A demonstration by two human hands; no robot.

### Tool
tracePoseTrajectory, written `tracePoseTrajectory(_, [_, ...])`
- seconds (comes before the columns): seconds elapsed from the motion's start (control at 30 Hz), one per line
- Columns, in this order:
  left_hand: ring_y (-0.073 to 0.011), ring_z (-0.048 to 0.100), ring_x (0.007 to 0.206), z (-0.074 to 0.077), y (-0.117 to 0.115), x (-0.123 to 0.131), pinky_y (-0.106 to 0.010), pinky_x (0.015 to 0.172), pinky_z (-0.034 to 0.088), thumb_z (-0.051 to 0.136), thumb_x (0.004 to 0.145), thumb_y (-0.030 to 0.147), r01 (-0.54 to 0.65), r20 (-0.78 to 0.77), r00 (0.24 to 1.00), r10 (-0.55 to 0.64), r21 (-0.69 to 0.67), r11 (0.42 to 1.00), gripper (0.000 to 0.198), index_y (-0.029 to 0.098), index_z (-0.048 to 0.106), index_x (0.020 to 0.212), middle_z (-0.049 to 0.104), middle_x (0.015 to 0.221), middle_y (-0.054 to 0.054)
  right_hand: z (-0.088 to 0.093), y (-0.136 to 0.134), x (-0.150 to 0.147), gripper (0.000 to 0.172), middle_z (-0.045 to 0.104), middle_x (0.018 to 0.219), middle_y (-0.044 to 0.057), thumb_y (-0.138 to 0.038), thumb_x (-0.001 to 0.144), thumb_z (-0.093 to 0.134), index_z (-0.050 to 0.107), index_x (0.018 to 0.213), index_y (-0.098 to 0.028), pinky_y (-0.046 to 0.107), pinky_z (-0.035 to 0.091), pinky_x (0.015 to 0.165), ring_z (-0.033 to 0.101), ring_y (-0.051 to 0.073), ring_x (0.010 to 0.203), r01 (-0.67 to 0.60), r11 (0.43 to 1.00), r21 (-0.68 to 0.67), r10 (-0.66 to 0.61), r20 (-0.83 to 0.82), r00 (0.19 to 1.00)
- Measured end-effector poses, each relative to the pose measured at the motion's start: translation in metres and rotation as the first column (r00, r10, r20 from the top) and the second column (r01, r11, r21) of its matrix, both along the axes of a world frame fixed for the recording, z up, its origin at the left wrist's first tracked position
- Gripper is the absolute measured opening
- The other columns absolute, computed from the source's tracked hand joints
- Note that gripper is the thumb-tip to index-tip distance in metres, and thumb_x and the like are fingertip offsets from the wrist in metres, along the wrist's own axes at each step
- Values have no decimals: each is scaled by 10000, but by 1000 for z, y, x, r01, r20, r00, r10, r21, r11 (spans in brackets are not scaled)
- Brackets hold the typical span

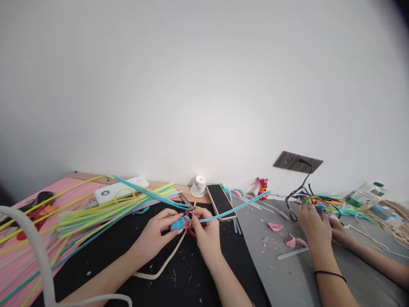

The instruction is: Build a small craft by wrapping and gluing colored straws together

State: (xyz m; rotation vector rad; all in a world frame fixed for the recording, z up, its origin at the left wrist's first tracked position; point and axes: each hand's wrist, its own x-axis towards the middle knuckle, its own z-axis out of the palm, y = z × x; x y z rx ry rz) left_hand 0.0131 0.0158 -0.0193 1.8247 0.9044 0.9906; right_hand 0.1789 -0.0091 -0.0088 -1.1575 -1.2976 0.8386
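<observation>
A light-blue coil of wound pipe cleaner [177, 224] is pinched between the thumb and fingers of my left hand [156, 234]. My right hand [207, 236] meets it at the coil's right end, its thumb and index finger closed on a blue pipe cleaner [236, 208]. That strand's free length sticks out to the right, over the phone. Something pink shows beside the coil, partly covered by my fingers. Behind my hands lies a metal-jawed tool [186, 200]; red handles [192, 233] show between them. A cream cord [172, 255] runs below.
Pipe cleaners in several colours [96, 217] spread over the left side, near a white power bank [119, 191]. A paper cup [198, 186] and phone [220, 199] stand and lie by the wall. At right, a co-worker's hands [315, 224] work among scraps, a black cable [295, 192] and a bottle [366, 195].
</observation>
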Motion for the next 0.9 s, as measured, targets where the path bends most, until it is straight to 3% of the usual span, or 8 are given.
tracePoseTrajectory(0.27, [-203, 606, 824, -1, -1, -1, -278, 732, 541, 600, 841, 279, -68, -90, 993, 79, 124, 990, 324, 234, 691, 1149, 590, 883, -48, 2, -5, -1, 375, 554, 656, 7, -351, 967, 395, 638, 736, -182, 256, 407, 633, 522, 151, 635, -72, 987, 143, 52, 140, 989])
tracePoseTrajectory(0.6, [-184, 639, 794, -10, 1, 1, -310, 735, 600, 593, 816, 268, -70, 18, 997, 70, 1, 998, 205, 184, 688, 977, 526, 854, -10, -11, -3, -5, 434, 534, 604, 2, -440, 967, 390, 654, 748, -175, 236, 358, 534, 438, 130, 526, -119, 990, 75, 110, 117, 987])
tracePoseTrajectory(0.9, [-194, 649, 826, -11, 2, -1, -318, 754, 601, 596, 832, 291, -82, 6, 997, 82, 5, 997, 225, 174, 680, 1004, 545, 890, -20, -8, -4, -6, 406, 478, 612, -16, -430, 973, 389, 657, 812, -172, 225, 337, 516, 402, 115, 514, -153, 985, 81, 148, 66, 987])
